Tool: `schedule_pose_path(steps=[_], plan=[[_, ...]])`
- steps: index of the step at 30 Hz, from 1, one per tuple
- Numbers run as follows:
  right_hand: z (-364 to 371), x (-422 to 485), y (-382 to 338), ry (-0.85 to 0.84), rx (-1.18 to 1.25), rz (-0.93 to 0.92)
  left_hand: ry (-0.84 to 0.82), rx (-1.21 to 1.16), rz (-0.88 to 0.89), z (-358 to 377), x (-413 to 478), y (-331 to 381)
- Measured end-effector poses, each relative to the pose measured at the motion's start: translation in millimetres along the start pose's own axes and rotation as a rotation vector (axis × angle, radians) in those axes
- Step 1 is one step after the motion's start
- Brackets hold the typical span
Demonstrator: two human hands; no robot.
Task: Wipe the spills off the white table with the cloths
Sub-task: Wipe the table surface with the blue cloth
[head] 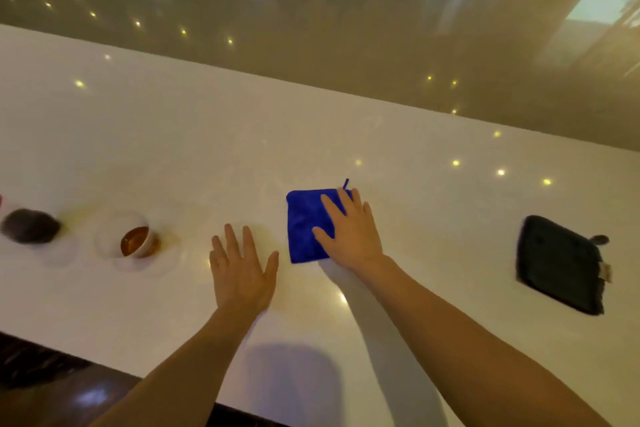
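The left grip (242, 270) lies flat with fingers spread, palm down on the bare desk (173, 135), holding nothing; it looks placed there to brace the body while the other arm works. Going left to right: at the far left sits a dark round lump (30, 226), too blurred to identify. Next to it a small cup (136, 241) of brown liquid lies tipped, with a faint yellowish spill (83, 213) around it and another faint stain (266, 236) reaching toward the left hand. Then comes the blue cloth (306, 225), folded square, flat on the desk. The right grip (349, 232) presses on its right half with open, spread fingers, not pinching it; a flat palm probably gives broad pressure for wiping. Well apart at the right lies a black cloth (561, 263), untouched, likely kept in reserve.

Counted: two hands, two cloths, one cup, one dark lump, and two stained patches as far as the blur allows.
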State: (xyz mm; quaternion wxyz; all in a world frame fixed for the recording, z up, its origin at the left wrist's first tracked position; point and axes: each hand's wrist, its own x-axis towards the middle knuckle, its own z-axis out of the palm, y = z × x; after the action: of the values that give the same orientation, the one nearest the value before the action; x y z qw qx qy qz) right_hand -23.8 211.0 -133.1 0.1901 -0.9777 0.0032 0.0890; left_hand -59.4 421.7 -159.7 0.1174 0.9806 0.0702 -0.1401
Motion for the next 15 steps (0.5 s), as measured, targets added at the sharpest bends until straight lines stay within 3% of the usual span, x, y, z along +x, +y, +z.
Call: schedule_pose_path(steps=[3, 6, 11, 15], plan=[[26, 29, -1, -0.116, -0.167, -0.158, 0.043, 0.062, 0.028, 21, -2, -8], [43, 61, 22, -0.104, -0.240, -0.278, 0.092, 0.065, 0.051, 33, 0, -13], [20, 130, 36, 0.024, -0.260, -0.010, 0.113, 0.064, 0.049, 37, 3, -18], [41, 64, 18, 0.080, -0.154, 0.027, 0.097, 0.051, 0.063, 38, 4, -19]])
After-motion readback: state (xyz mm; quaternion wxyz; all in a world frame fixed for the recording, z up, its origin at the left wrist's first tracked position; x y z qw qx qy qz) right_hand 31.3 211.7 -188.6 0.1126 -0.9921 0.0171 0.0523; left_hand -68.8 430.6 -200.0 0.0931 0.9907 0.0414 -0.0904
